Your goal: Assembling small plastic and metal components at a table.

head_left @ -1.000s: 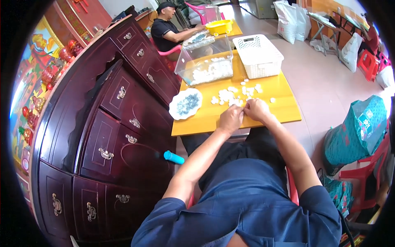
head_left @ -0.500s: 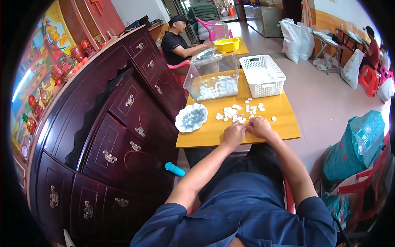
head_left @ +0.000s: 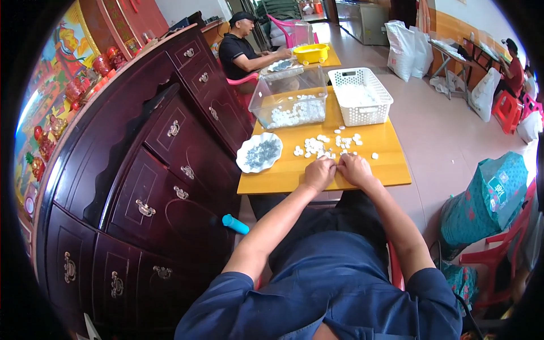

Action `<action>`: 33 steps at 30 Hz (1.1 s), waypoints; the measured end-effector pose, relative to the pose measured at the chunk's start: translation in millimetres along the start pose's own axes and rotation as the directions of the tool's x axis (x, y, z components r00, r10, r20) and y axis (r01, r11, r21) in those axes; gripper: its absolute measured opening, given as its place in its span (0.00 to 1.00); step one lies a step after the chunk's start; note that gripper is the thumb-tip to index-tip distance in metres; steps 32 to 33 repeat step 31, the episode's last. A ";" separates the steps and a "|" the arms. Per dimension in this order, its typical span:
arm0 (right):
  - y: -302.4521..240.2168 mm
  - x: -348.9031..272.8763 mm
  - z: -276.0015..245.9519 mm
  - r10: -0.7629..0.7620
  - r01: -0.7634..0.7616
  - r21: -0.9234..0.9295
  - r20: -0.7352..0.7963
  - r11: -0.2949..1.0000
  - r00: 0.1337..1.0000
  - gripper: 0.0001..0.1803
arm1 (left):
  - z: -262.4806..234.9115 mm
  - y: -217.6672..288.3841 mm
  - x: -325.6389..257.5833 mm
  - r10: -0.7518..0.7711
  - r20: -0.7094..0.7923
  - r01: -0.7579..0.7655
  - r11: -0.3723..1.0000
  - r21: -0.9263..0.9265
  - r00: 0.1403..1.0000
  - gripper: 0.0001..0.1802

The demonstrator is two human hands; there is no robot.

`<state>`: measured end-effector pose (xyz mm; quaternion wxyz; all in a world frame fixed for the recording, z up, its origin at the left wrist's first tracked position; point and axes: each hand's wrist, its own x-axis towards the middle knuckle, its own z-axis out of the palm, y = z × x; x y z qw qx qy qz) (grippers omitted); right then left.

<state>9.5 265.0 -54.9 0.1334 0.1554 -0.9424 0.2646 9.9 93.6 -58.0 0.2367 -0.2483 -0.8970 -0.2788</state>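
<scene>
Over the near part of the wooden table (head_left: 272, 185), my left hand (head_left: 320, 173) and my right hand (head_left: 355, 170) are close together with fingers curled inward. What they pinch is too small and too covered to make out. Just beyond my fingers lies a loose spread of small white round pieces (head_left: 313, 146). A white scalloped dish (head_left: 243, 157) with small grey-blue bits sits at the left edge. Behind the pieces stand a clear plastic bin (head_left: 292, 113), partly filled with similar white pieces, and a white perforated basket (head_left: 362, 115) with white contents.
A dark wooden cabinet (head_left: 170, 164) lines the left side. A turquoise cylinder (head_left: 235, 224) is beside it, left of my legs. On the right are a teal bag (head_left: 481, 204) and a red chair (head_left: 498, 255). A person (head_left: 243, 54) sits beyond the bins, near a yellow tub (head_left: 311, 54).
The whole view has shifted slightly. My hands stay near each other at the table's near side, with a little more space between them. The other person's arm has moved slightly.
</scene>
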 end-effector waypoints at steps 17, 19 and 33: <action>9.3 -12.8 -9.9 0.055 0.049 0.446 -0.216 0.894 0.975 0.08 | -7.2 2.2 5.3 0.036 0.109 -0.039 0.999 0.026 0.993 0.08; 5.7 -15.1 -11.6 0.087 0.010 0.491 -0.175 0.871 0.981 0.07 | -15.1 5.8 2.4 0.069 0.042 -0.069 0.998 -0.005 0.997 0.07; -15.1 -25.7 -7.6 0.063 -0.337 0.762 0.366 0.552 0.929 0.10 | -52.8 23.7 -37.2 0.042 0.082 -0.040 0.999 -0.019 0.996 0.07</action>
